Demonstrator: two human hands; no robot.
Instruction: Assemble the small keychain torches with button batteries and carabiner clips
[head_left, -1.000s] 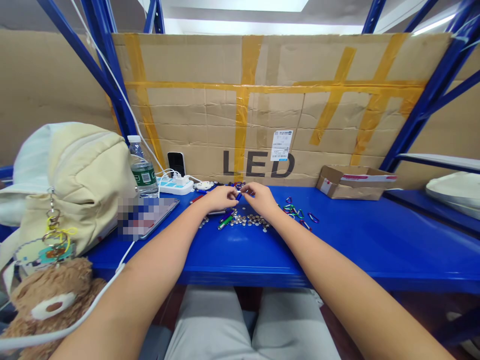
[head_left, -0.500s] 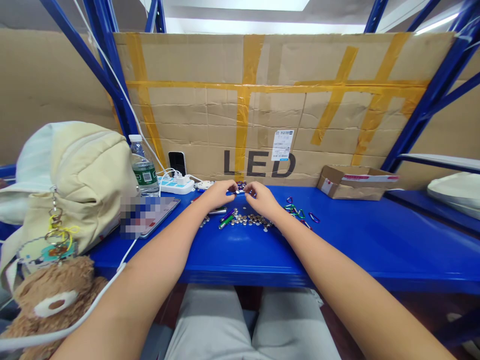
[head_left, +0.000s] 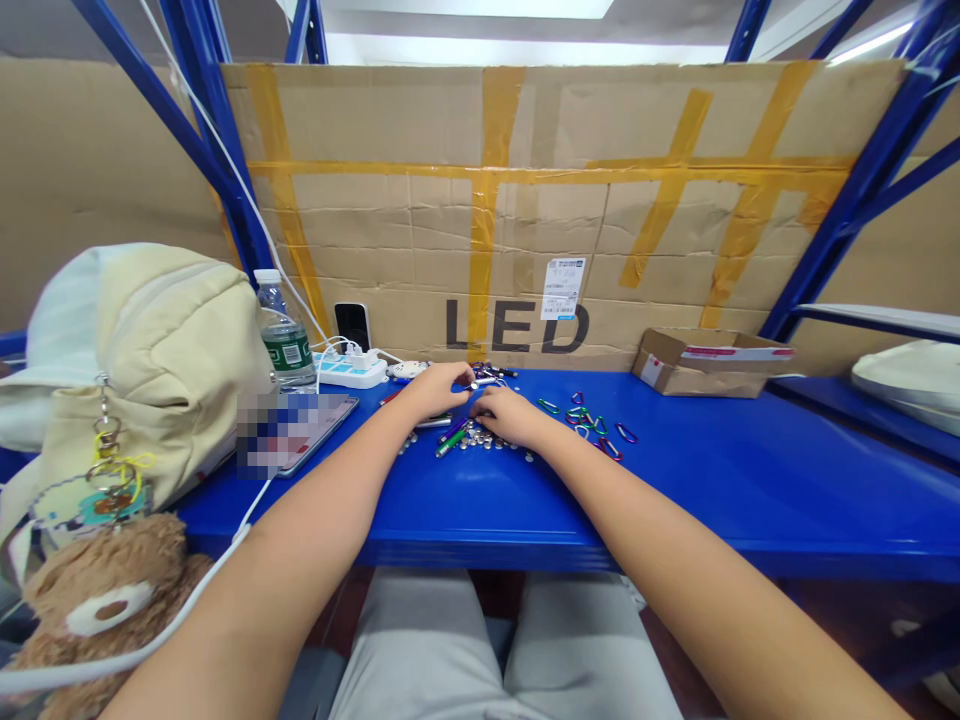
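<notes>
We find both hands at the far middle of the blue counter (head_left: 675, 480), close together but not clasped. The left hand (head_left: 439, 388) is closed narrowly, its fingertips pinched on a small silvery piece (head_left: 474, 383) held just above the surface; the piece is too small for us to identify. The right hand (head_left: 504, 412) lies low, palm down, with its fingers bent onto a heap of silver discs (head_left: 491, 440); we cannot tell whether it grips any of them. Just left of the heap, touching its edge, lie a green cylinder (head_left: 448, 445) and a purple cylinder (head_left: 454, 431). Coloured carabiners (head_left: 592, 425) are scattered just to the right of the right hand. Further left along the counter we note a white power strip (head_left: 351, 371), a water bottle (head_left: 283, 335) standing upright and a cream backpack (head_left: 150, 350), with a plush bear (head_left: 97, 600) below it. An open cardboard box (head_left: 705, 362) sits well to the right, against the taped cardboard sheet (head_left: 525, 200) marked LED that stands behind the counter
</notes>
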